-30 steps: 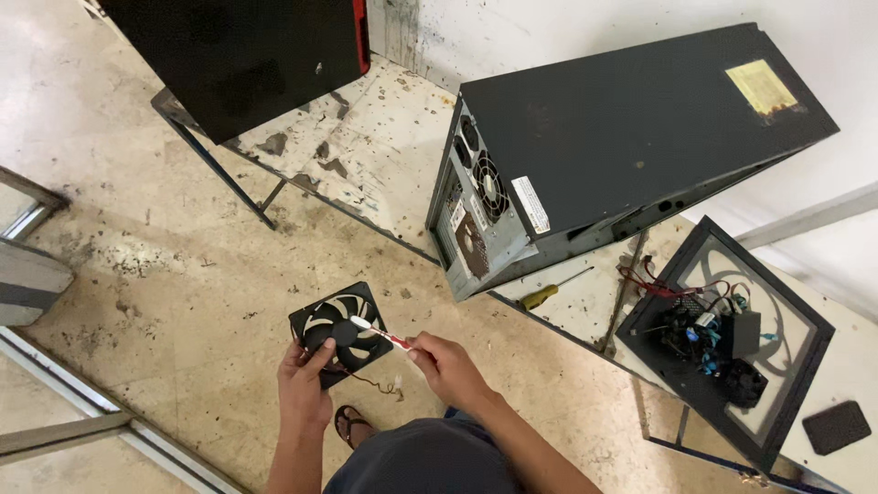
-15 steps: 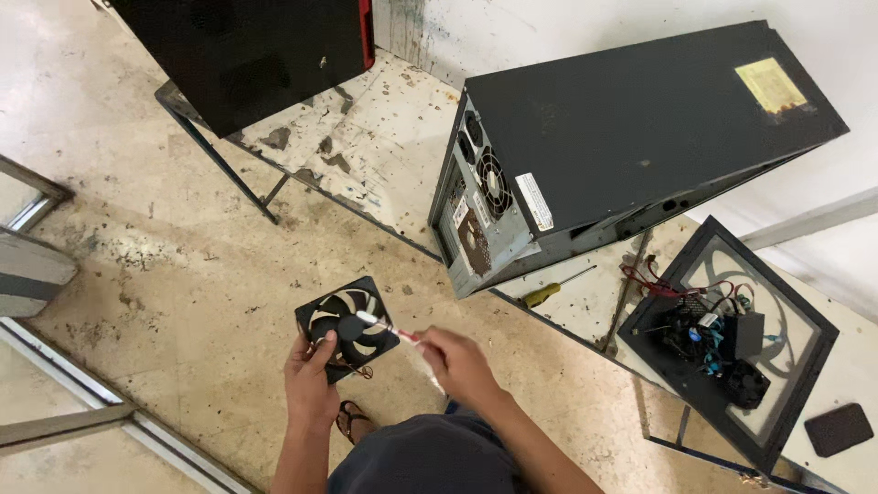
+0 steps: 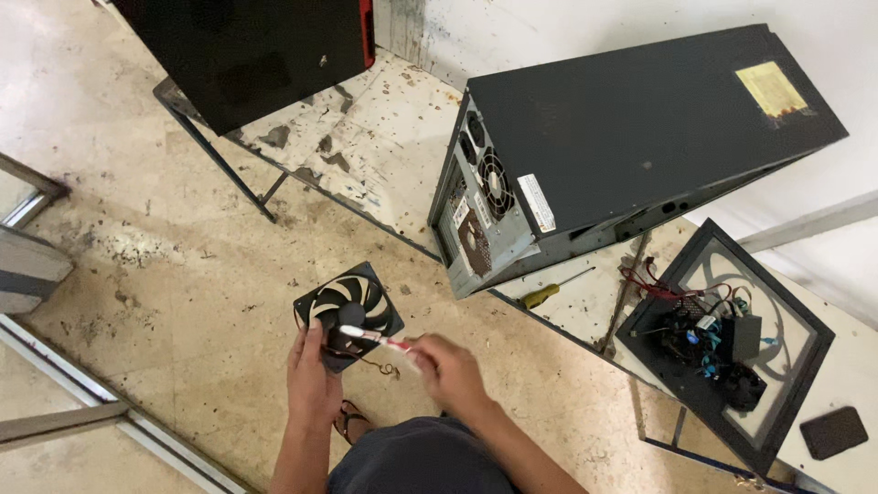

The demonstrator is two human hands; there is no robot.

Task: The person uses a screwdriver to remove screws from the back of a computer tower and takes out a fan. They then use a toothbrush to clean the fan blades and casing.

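Over stained floor: left hand (image 3: 313, 384) grips square black fan (image 3: 348, 313); right hand (image 3: 450, 370) pinches toothbrush (image 3: 373, 338).

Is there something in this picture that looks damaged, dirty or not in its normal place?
Yes. The table has worn, peeling paint with dark patches. The computer case lies tilted over the table's edge. A yellow screwdriver lies loose beside it. The left hand holds a removed fan.

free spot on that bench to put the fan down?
Bare bench top between the black case and the grey tower. Right of the tower it is crowded: screwdriver, framed panel holding loose parts, dark pad.
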